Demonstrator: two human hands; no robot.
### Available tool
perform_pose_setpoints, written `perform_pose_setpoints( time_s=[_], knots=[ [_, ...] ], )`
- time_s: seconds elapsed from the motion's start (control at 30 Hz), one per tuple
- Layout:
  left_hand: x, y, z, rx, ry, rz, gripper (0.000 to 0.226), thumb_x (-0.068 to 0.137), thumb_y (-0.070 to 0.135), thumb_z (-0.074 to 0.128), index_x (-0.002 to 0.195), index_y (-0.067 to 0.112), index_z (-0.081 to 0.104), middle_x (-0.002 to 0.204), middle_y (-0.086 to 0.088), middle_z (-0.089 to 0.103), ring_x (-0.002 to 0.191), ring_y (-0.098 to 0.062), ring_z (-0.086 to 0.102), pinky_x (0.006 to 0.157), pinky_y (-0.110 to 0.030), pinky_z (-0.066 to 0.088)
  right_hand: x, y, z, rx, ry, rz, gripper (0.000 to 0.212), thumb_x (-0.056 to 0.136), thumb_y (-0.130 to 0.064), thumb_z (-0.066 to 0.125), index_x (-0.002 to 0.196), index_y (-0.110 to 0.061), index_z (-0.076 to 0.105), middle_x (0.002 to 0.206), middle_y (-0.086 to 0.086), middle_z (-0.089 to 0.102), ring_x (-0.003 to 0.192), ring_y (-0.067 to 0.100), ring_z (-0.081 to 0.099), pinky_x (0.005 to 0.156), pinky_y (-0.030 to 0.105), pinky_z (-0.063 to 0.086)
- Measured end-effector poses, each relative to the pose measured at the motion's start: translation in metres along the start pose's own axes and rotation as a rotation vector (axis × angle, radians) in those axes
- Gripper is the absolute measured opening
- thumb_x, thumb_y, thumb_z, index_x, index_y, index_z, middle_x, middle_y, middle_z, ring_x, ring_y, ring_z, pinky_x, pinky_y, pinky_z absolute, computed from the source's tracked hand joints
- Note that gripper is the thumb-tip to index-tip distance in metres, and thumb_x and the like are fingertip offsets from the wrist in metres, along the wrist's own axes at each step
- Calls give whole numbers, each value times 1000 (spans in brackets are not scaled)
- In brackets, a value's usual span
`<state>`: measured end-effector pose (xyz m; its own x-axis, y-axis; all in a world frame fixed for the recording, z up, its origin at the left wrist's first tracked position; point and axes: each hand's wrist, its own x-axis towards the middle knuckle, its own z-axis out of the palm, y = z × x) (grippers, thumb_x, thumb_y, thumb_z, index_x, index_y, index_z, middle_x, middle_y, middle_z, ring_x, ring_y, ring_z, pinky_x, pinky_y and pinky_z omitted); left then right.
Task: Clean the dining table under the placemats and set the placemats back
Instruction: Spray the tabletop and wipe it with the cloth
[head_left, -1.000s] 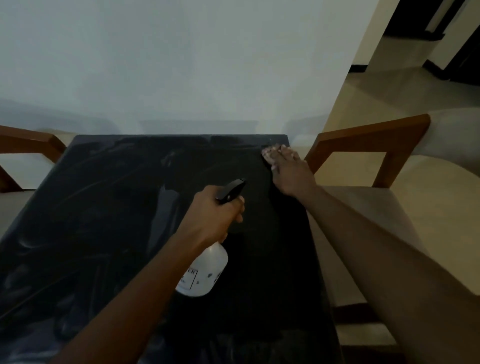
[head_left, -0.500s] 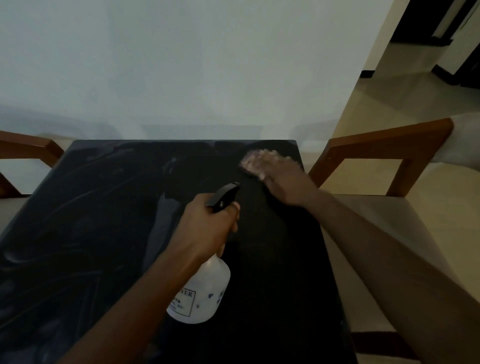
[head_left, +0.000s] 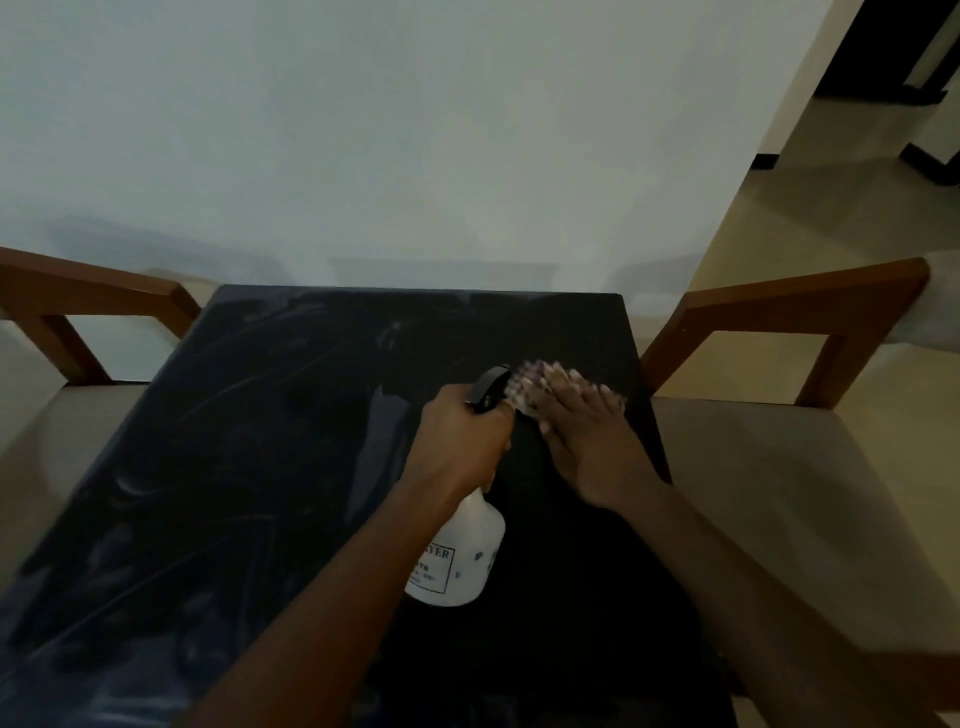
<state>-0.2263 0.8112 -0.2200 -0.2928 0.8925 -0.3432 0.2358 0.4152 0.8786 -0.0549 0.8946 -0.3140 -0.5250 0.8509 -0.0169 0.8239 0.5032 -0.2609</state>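
Head view: a pale, bare wall (head_left: 415, 130) fills the upper frame, with cream floor tiles (head_left: 831, 197) running past it at right. Below it a dark, glossy dining bench (head_left: 260, 441) stretches toward the wall, its top marked with faint streaks and smears on the left half. Two chairs flank it, each with a brown wooden frame and a cream seat: one at the left edge (head_left: 88, 291), one at the right (head_left: 795, 296).

A person's two bare forearms reach in from the bottom. The left hand (head_left: 462, 441) hangs above the bench near its middle, its grip clamped round the neck of a white plastic spray bottle (head_left: 457, 561) that hangs tilted, base toward the camera and black trigger head (head_left: 485, 389) pointing away. The right hand (head_left: 592, 447) lies just beside it toward the bench's right edge, grip apart, fingers straight and pressed flat on a light patterned cloth (head_left: 527, 382) on the bench; cloth and fingertips are blurred.

A boxed label (head_left: 431, 566) on the bottle shows the letters "AYER", the wrist covering its start; the smaller lines beneath are too small to read.
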Motion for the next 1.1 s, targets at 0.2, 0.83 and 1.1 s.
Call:
perform_pose_setpoints(
  time_s=[0.2,0.83,1.1],
  knots=[
    [2,-2,-52,122,18,9,18,104,29,61,98,14,68,85,-12,67,66,-20,60,63,-35,53,-13,3,-7,18,-53,86,59,111,-41,30,164,-42,4,174,-9,-8,160,17,-9,130,46,-3],
    [25,-25,-103,104,73,60,16,105,21,60,105,7,66,88,-11,74,48,-8,58,47,-23,47,127,-152,0,26,-227,-243,54,105,-30,50,157,-22,40,168,9,31,156,30,23,128,52,12],
    [38,-31,-107,93,7,24,15,106,25,57,105,13,67,89,-8,71,52,-7,58,51,-23,47,188,-47,0,-13,26,-104,54,107,-35,26,161,-40,30,172,-5,23,159,23,20,128,53,14]
  ],
)
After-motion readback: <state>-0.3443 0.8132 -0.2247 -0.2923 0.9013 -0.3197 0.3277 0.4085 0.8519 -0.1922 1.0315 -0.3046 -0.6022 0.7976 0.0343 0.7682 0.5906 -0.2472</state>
